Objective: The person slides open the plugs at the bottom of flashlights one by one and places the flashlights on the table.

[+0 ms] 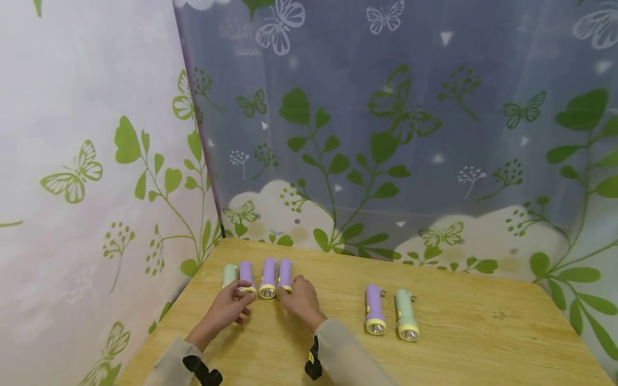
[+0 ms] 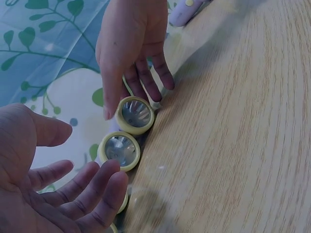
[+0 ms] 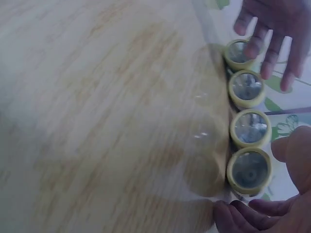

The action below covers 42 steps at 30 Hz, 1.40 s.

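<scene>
On the wooden table, a row of flashlights lies side by side, lenses toward me: a light green flashlight [image 1: 229, 274] at the left, then a purple flashlight [image 1: 245, 272], a middle purple flashlight [image 1: 268, 273] and a right-end purple flashlight [image 1: 285, 272]. My left hand [image 1: 227, 308] hovers by the two left ones, fingers spread and loosely bent around nothing, overlapping their yellow heads in the head view. Beside the right-end flashlight is my right hand [image 1: 301, 300]. Its thumb lies over the near end and its fairly straight fingers [image 2: 163, 73] along the outer side.
Farther right on the table [image 1: 458, 311] lie another purple flashlight [image 1: 374, 308] and another green flashlight [image 1: 406, 313], slightly apart. Patterned curtains [image 1: 338, 134] with leaves and butterflies stand behind the table and along its left side.
</scene>
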Tool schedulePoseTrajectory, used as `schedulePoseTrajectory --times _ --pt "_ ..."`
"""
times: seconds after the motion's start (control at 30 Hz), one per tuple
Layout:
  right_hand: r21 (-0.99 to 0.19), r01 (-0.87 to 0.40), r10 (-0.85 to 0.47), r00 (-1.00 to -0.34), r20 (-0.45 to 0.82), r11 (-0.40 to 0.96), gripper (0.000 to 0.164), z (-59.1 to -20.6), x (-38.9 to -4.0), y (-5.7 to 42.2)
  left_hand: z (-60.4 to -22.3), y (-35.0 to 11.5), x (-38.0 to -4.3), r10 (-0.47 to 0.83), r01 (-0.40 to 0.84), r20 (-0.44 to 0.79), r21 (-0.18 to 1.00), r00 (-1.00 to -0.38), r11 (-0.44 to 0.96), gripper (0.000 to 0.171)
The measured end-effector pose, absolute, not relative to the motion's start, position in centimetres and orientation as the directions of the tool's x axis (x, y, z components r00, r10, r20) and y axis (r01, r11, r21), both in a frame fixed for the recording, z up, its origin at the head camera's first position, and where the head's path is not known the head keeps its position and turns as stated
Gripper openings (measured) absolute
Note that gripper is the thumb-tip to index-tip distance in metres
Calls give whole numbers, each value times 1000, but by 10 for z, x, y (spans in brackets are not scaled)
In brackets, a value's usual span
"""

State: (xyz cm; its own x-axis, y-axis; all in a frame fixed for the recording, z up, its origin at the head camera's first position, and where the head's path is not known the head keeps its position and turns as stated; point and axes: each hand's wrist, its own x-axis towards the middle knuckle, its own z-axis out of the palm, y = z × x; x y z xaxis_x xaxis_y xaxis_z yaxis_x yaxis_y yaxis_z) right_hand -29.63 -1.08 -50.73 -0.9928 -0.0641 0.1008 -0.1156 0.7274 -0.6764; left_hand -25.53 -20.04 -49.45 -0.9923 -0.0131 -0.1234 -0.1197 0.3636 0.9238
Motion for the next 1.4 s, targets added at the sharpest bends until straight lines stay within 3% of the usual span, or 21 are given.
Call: schedulePoseTrajectory --times 0.37,0.63,1.1,1.4 --pt "-626 -31 17 -997 70 779 44 -508 -300 -18 -495 -200 -254 5 -112 -122 924 -993 365 54" --pt "-687 -62 -19 -997 70 724 30 -499 -302 -10 -495 -200 -252 3 -117 -127 925 -992 362 41" --pt "-789 50 17 -999 -50 612 36 -496 -306 -2 -496 -196 -253 35 -92 -112 929 -993 358 35" --pt "-818 14 12 -1000 -9 575 28 -500 -304 8 -490 -194 -251 60 -74 -100 935 -993 346 35"
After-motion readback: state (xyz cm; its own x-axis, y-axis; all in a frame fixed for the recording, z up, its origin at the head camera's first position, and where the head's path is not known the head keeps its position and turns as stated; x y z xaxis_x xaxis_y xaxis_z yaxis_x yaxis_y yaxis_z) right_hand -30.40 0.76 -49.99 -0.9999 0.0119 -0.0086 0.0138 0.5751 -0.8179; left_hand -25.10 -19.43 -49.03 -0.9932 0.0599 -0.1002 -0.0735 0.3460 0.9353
